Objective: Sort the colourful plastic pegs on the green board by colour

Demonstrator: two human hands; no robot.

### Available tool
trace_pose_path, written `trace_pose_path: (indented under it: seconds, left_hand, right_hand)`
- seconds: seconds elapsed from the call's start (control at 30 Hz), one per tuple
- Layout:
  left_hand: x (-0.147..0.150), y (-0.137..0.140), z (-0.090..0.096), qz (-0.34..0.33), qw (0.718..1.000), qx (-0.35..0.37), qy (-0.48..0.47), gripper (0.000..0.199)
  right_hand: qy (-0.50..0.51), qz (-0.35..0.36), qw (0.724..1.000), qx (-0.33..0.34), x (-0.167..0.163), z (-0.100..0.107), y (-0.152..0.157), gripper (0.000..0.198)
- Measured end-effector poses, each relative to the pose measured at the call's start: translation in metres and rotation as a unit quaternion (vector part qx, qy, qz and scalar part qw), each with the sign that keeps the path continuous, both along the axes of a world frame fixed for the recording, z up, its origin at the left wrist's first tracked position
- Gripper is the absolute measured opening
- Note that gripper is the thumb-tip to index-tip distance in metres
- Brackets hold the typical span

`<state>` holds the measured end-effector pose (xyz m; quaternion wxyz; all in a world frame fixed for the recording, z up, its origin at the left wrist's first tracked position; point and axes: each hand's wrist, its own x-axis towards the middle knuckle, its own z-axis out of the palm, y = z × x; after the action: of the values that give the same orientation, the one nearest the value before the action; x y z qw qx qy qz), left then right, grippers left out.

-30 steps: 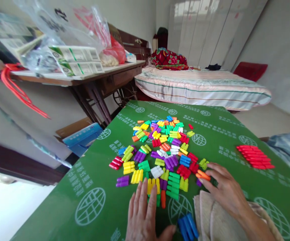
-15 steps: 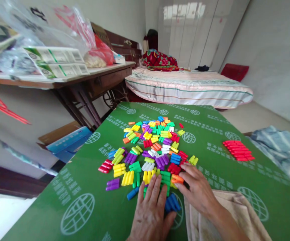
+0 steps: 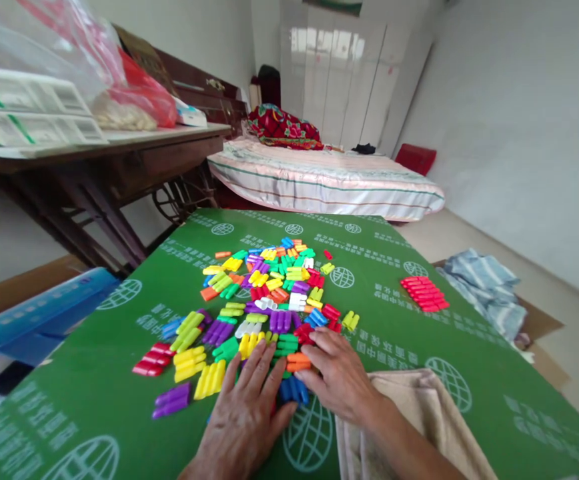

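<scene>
Many small coloured plastic caps, like pen caps, lie in little side-by-side groups across the middle of the green table [image 3: 369, 320]. My left hand [image 3: 244, 407] is palm down with its fingers stretched out over the near caps, by a yellow group [image 3: 251, 343] and a green group [image 3: 286, 345]. My right hand [image 3: 342, 370] rests to its right, fingers apart, touching the edge of the orange caps [image 3: 298, 361]. Just below these lie blue caps [image 3: 293, 390], and red caps [image 3: 304, 333] are near its index finger. What lies under my left palm is hidden.
A row of red caps [image 3: 424, 294] lies apart at the right. Beige cloth [image 3: 419, 413] lies under my right forearm. At the left stands a side table [image 3: 169, 143] with boxes and bags. A bed [image 3: 319, 173] is beyond; a blue box [image 3: 44, 313] sits low left.
The view has swung right, so everything sits further left. My right hand has come closer to my left, and the orange caps now lie nearer the green group.
</scene>
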<state>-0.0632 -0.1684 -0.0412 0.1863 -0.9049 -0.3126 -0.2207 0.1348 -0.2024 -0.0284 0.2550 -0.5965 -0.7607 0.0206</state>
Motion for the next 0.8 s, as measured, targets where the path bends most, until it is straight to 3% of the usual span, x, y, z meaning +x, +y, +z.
trace_pose_path:
  seconds: [0.17,0.33,0.47,0.6,0.8]
  left_hand:
    - [-0.002,-0.002,0.003,-0.002,1.000,0.001,0.018,0.049]
    - [0.002,-0.007,0.004,0.011,1.000,-0.016,-0.017,0.044]
    - [0.004,-0.008,0.004,0.018,0.998,-0.039,-0.055,0.043]
    - [0.003,-0.008,0.004,0.015,0.999,-0.033,-0.029,0.045]
    - [0.000,-0.006,0.002,0.011,0.999,-0.031,0.000,0.047]
  right_hand:
    - [-0.005,-0.047,0.998,0.038,0.043,-0.007,0.007,0.022]
    - [-0.047,-0.074,0.996,-0.014,0.080,-0.002,0.013,0.027]
    - [-0.061,-0.031,0.995,-0.074,0.073,0.006,0.017,0.025]
    - [-0.080,-0.036,0.990,-0.108,0.057,0.007,0.022,0.018]
    - [-0.067,-0.031,0.994,-0.083,0.053,-0.004,0.024,0.019]
